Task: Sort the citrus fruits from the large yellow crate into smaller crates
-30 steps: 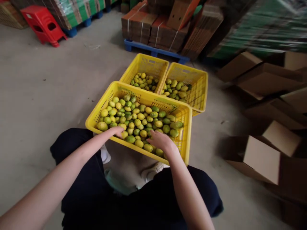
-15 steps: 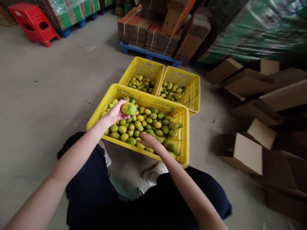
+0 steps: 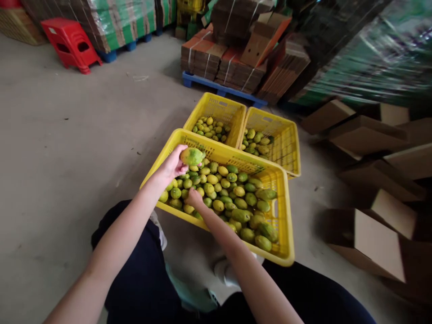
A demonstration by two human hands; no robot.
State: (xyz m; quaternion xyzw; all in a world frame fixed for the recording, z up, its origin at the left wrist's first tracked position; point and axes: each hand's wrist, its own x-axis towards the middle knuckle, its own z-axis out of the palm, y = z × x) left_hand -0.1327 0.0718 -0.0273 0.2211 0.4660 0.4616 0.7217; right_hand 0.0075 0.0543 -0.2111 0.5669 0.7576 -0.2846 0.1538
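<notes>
My left hand (image 3: 174,164) is closed around a large green-and-yellow lemon (image 3: 192,156), held above the left part of the front yellow crate (image 3: 289,225). Many loose lemons (image 3: 241,215), some yellow and some green, lie in that crate. Down among them, near the crate's front left side, is my right hand (image 3: 195,197). Its fingers look curled together and point away from me, so whatever they grip is hidden.
Two more yellow crates, a back left one (image 3: 243,118) and a back right one (image 3: 296,148), hold fewer lemons. Open cardboard boxes (image 3: 378,245) crowd the right. Bundled flat cartons (image 3: 205,56) sit on a blue pallet (image 3: 221,91). A red stool (image 3: 72,42) stands far left.
The view has swung, so the crates sit lower and further right. My right hand has moved left across the lemons, closer to my left hand. The left hand still holds its lemon.
</notes>
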